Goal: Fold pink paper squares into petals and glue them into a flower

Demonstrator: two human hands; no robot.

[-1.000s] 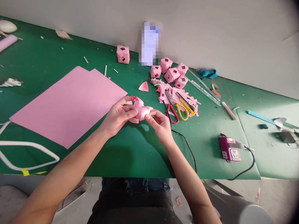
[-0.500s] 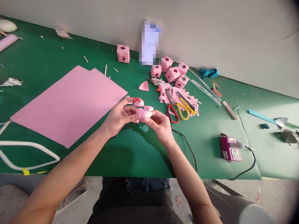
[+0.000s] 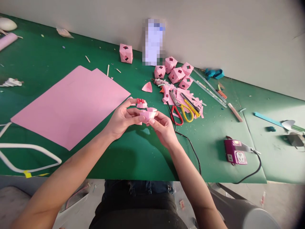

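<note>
Between my hands, just above the green table, is a small folded pink paper piece (image 3: 148, 114) with pale inner faces. My left hand (image 3: 123, 120) pinches its left side between thumb and fingers; the index fingertip, wrapped in something red and white, stretches beyond it. My right hand (image 3: 164, 126) pinches the right edge with thumb and fingertips. Fingers partly hide the piece. Other pink folded bits show beside the left fingers, and I cannot tell whether they touch the hand. A loose curved pink paper piece (image 3: 147, 87) lies just past the hands.
A large pink sheet (image 3: 71, 106) lies left on the green table (image 3: 143, 159). Several pink paper balls (image 3: 176, 75) sit at the back, near a pink glue gun (image 3: 166, 92), scissors (image 3: 187, 113) and paper scraps. A black cord runs right of my right hand; a purple power adapter (image 3: 234, 152) stands farther right.
Both hands keep hold of the pink paper piece in nearly the same place. My right thumb and fingers have shifted slightly on it, and the view has moved a little.
</note>
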